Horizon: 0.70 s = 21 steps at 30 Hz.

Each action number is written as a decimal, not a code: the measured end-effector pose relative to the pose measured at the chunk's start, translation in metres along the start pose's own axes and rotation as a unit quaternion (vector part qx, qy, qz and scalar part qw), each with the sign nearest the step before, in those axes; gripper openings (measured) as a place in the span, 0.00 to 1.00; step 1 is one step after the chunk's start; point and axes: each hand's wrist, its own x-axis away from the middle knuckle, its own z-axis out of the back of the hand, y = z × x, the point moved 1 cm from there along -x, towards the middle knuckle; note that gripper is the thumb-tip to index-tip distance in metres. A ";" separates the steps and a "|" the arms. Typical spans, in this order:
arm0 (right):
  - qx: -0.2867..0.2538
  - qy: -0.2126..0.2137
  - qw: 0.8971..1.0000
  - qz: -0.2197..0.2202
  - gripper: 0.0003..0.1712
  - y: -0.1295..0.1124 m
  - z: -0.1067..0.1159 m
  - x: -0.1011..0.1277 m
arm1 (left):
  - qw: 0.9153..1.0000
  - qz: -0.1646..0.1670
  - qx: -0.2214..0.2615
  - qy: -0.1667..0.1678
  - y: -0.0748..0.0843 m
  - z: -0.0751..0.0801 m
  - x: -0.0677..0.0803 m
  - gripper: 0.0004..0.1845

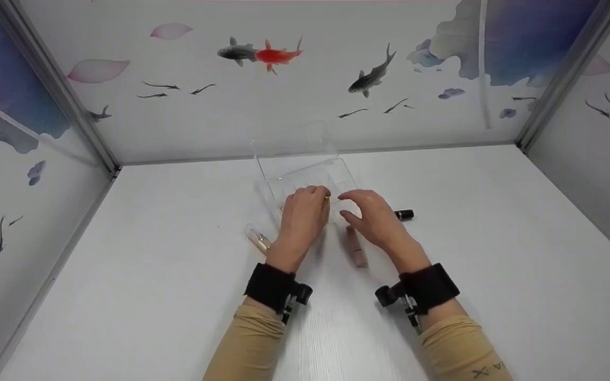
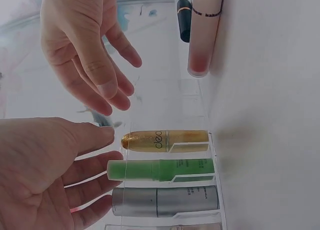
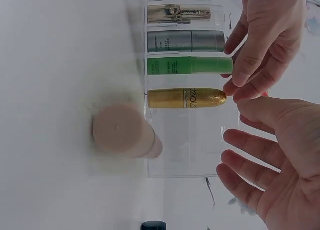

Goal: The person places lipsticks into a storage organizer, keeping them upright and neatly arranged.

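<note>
My left grip [image 1: 305, 214] and right grip [image 1: 376, 216] are slack and empty by the clear box [image 3: 195, 164], the gold tube [image 3: 182, 98] and three other tubes [image 3: 185, 65] slotted, leaving, I judge, the pink tube [image 1: 358, 253], black tube [image 1: 405, 215] and clear-capped tube [image 1: 258, 239] on the counter [image 1: 151, 296].

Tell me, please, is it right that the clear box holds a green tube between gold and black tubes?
Not black: the right wrist view shows the clear box holding the green tube between the gold tube and a silver tube.

Upright gold tube [image 3: 186, 98] in clear box [image 3: 187, 162]
</note>
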 end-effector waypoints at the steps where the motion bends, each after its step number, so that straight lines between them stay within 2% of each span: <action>1: 0.001 -0.002 1.000 0.001 0.18 0.002 0.002 0.001 | 1.000 -0.004 -0.002 0.000 0.001 -0.001 0.000 0.10; 5: -0.002 -0.017 1.000 -0.003 0.19 0.010 0.011 0.005 | 1.000 -0.024 0.000 -0.008 0.009 -0.002 0.001 0.10; 10: -0.005 -0.034 0.999 -0.034 0.20 0.020 0.023 0.009 | 0.998 -0.050 0.023 -0.018 0.020 -0.001 0.002 0.09; 13: -0.006 -0.054 0.997 -0.050 0.19 0.022 0.026 0.010 | 0.997 -0.050 0.032 -0.052 0.024 -0.001 0.004 0.09; 16: -0.004 -0.092 0.994 -0.055 0.19 0.020 0.024 0.010 | 0.994 -0.037 0.022 -0.098 0.025 -0.002 0.007 0.10; 21: -0.009 -0.163 0.985 -0.048 0.20 0.013 0.011 0.011 | 0.984 0.015 -0.014 -0.175 0.022 -0.002 0.011 0.14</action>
